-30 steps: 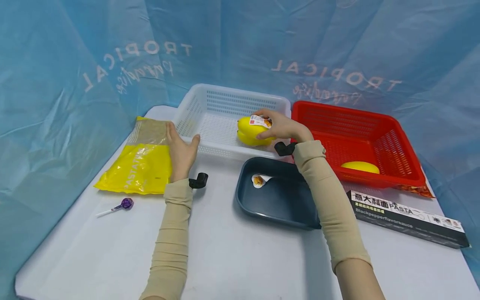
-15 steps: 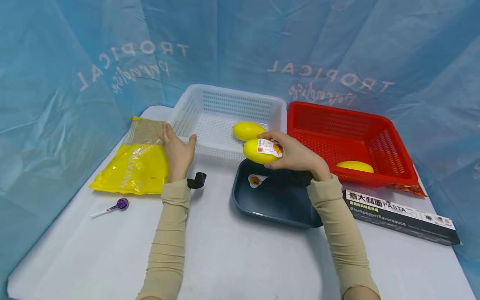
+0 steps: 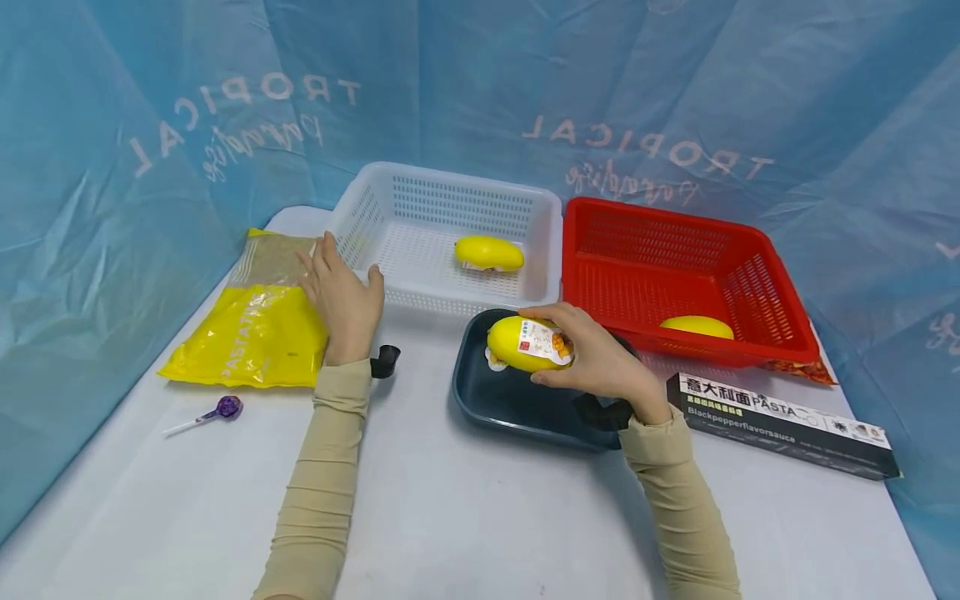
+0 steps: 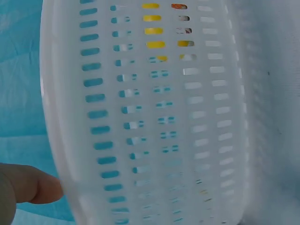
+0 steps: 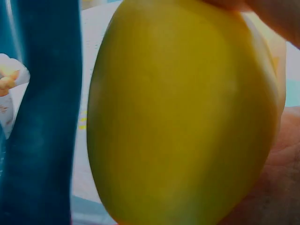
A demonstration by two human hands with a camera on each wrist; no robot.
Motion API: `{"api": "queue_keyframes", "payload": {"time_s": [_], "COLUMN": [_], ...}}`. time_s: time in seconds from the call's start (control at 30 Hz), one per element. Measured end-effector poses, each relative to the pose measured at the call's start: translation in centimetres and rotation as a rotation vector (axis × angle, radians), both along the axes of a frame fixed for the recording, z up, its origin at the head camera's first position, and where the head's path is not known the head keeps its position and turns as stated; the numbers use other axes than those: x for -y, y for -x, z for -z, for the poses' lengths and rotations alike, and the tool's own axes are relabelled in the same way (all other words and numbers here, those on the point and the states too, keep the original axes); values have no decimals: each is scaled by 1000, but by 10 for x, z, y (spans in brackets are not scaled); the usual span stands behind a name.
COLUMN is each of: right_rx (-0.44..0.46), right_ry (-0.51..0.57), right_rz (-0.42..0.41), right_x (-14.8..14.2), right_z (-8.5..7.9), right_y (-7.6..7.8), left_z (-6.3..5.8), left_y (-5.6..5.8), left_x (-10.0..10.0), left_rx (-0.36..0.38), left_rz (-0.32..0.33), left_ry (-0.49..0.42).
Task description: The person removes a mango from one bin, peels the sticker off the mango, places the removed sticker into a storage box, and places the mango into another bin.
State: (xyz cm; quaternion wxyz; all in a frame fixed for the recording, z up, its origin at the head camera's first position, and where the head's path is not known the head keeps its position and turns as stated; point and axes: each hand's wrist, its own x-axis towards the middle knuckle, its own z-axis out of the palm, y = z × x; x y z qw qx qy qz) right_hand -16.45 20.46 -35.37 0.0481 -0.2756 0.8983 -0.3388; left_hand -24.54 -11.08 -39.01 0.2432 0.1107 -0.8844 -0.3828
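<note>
My right hand (image 3: 600, 358) grips a yellow mango (image 3: 510, 343) bearing a white printed label, over the dark blue tray (image 3: 495, 408). In the right wrist view the mango fills the middle, with the tray's wall at left. A white sticker with a food picture (image 5: 7, 79) shows inside the tray. My left hand (image 3: 347, 304) is at the left front corner of the white basket (image 3: 457, 193), fingers extended; in the left wrist view a fingertip meets its rim, though contact is unclear. Another mango (image 3: 491, 252) lies in that basket.
A red basket (image 3: 637, 300) with a yellow fruit (image 3: 697, 327) stands to the right. A black pasta box (image 3: 787, 429) lies before it, and a reddish packet (image 3: 806, 371) beneath its corner. At left are a yellow pasta bag (image 3: 255, 342) and a purple lollipop (image 3: 228, 407).
My right hand has lifted the labelled mango out of the white basket and brought it forward over the blue tray. The left hand stays at the basket corner; the head view has shifted slightly.
</note>
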Motion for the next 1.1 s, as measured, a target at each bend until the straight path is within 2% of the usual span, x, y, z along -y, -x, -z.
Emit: {"api": "queue_keyframes", "payload": {"time_s": [0.1,0.23,0.33,0.47,0.53,0.6,0.77,0.83,0.93,1.1], "right_rx": [-18,-53,-91,-93,-84,-89,-130,-132,-140,-162], "right_ry": [-3,3,22,34,19,-7,-54,-58,-63,-74], "right_rz": [9,13,35,71,81,81,69,70,81,123], "right_x": [0,-1,-2,-4,-6,-9,-13,-14,-14,-14], "right_z": [4,5,4,3,4,5,10,13,18,30], "right_y": [-5,-10,-12,-18,-24,-31,-48,-55,-67,-85], "left_z": [-6,-14,-19,-24,-25,-25,-25,-23,-18,-13], "left_y": [-7,-18,-27,-43,-51,-57,-66,-71,-81,-106], "left_x": [-8,-27,-45,-67,-73,-77,-74,-76,-83,-95], "left_rx": [-77,-180,-249,-299,-309,-319,-346,-345,-320,-281], "left_rz": [48,161,281,488,573,625,659,694,784,944], "left_ry": [42,65,61,2,-25,-40,-63,-71,-64,-13]}}
